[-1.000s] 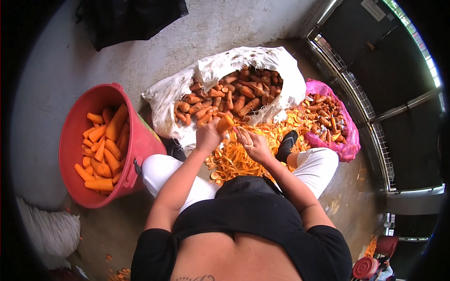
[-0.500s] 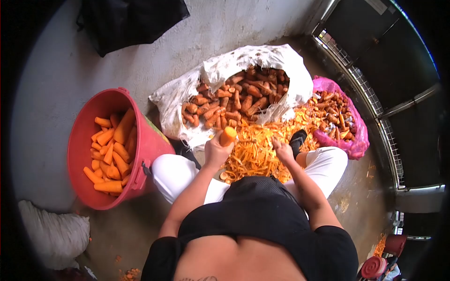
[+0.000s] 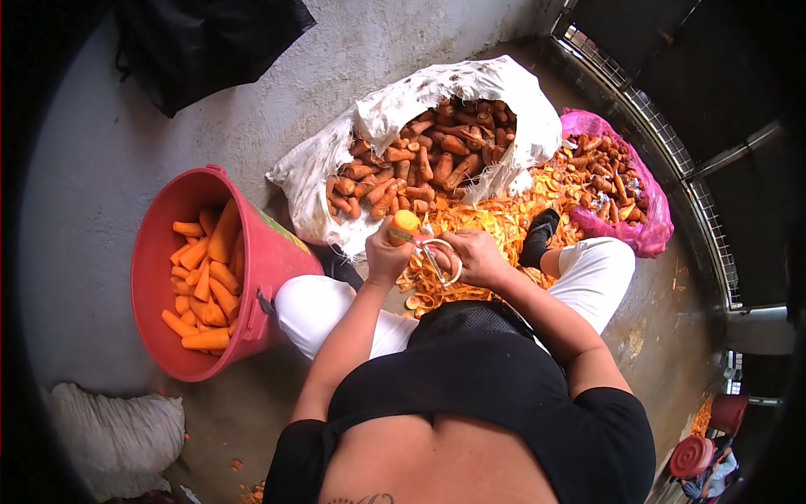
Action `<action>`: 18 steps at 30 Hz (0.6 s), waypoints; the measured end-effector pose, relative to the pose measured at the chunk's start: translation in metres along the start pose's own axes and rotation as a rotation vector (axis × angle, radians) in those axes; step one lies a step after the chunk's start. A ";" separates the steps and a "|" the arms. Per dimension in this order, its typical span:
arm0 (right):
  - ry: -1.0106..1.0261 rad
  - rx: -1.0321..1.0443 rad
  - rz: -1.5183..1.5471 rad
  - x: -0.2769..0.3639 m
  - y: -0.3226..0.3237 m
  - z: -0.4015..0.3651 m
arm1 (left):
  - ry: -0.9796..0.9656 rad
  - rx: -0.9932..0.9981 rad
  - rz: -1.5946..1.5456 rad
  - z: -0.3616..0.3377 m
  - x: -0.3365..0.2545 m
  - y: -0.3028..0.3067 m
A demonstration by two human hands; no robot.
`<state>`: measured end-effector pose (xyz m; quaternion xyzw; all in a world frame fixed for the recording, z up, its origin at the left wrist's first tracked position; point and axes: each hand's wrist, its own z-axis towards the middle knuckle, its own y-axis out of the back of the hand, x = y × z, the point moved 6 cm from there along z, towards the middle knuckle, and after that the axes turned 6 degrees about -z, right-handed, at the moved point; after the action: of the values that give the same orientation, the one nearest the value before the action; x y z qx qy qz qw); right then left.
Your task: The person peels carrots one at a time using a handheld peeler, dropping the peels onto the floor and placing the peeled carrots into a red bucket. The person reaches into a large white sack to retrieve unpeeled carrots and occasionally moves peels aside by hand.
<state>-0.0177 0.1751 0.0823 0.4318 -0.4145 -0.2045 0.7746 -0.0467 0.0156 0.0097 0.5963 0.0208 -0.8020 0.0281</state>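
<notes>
My left hand (image 3: pixel 385 255) is wrapped round a peeled carrot (image 3: pixel 406 222), its bright orange cut end pointing up. My right hand (image 3: pixel 477 255) grips a peeler (image 3: pixel 453 274) with a pale looped handle, its head against or very near the carrot's side. Below both hands lies a heap of orange peelings (image 3: pixel 487 220). Beyond them, unpeeled carrots (image 3: pixel 445 155) fill a torn white sack (image 3: pixel 395 105) lying on its side. Peeled carrots (image 3: pixel 206 294) lie in a red bucket (image 3: pixel 277 260) to my left.
A pink bag (image 3: pixel 651 223) of carrot pieces sits at the right, beside the peelings. My outstretched legs flank the heap. A black bag (image 3: pixel 210 46) hangs at the wall. One pale sack (image 3: pixel 117 433) rests at lower left; a red lidded container (image 3: pixel 693 458) stands far right.
My right hand has moved left to the carrot, and the peeler now shows clearly. The left hand still holds the carrot, slightly lower. The whole view has shifted a little.
</notes>
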 end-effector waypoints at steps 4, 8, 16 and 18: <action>-0.039 -0.008 -0.029 0.002 -0.002 0.002 | 0.013 -0.002 0.051 -0.001 0.012 0.002; -0.057 -0.001 -0.038 0.003 -0.002 0.004 | 0.011 -0.014 0.054 0.000 0.006 0.002; -0.110 0.016 -0.085 -0.001 -0.006 0.003 | -0.023 -0.020 0.251 0.002 0.005 0.003; -0.123 -0.002 -0.083 -0.003 -0.008 0.002 | -0.039 -0.023 0.319 0.003 0.000 0.003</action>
<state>-0.0213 0.1721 0.0749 0.4345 -0.4428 -0.2629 0.7389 -0.0496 0.0126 0.0109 0.5761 -0.0656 -0.7984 0.1621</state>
